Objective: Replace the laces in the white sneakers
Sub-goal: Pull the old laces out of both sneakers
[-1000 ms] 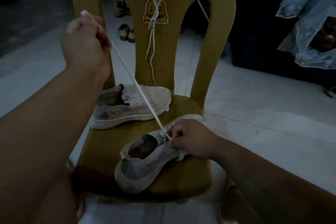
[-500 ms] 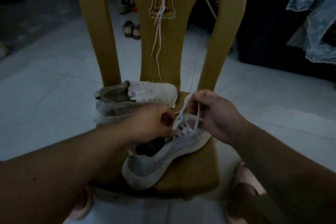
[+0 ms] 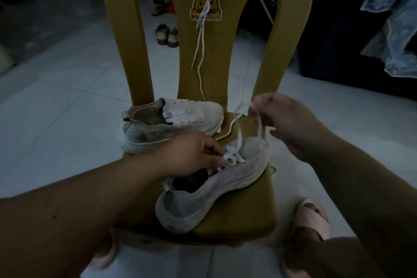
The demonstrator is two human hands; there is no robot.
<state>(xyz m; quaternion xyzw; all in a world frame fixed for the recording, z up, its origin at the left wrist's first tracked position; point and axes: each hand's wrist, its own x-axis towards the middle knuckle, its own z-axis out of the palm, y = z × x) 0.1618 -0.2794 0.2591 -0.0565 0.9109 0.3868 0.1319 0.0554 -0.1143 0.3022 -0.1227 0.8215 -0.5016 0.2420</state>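
Two white sneakers lie on the seat of a yellow plastic chair [image 3: 266, 214]. The near sneaker [image 3: 216, 189] lies toe to the right, with a white lace [image 3: 239, 140] partly threaded through its eyelets. My left hand [image 3: 194, 156] pinches the lace crossings at the eyelets. My right hand [image 3: 286, 119], above the toe, pinches the lace's loose strands and holds them up. The far sneaker [image 3: 180, 119] has no lace in it. Another white lace [image 3: 200, 52] hangs down the chair's backrest.
Through the backrest gaps I see sandals [image 3: 168, 35] on the tiled floor behind the chair. A pink slipper [image 3: 311, 216] on a foot is at the chair's lower right. Blue cloth [image 3: 394, 18] hangs at the far right.
My left hand came down from high on the left, where it held the lace taut, to the eyelets. My right hand rose from the sneaker and now lifts the loose strands.
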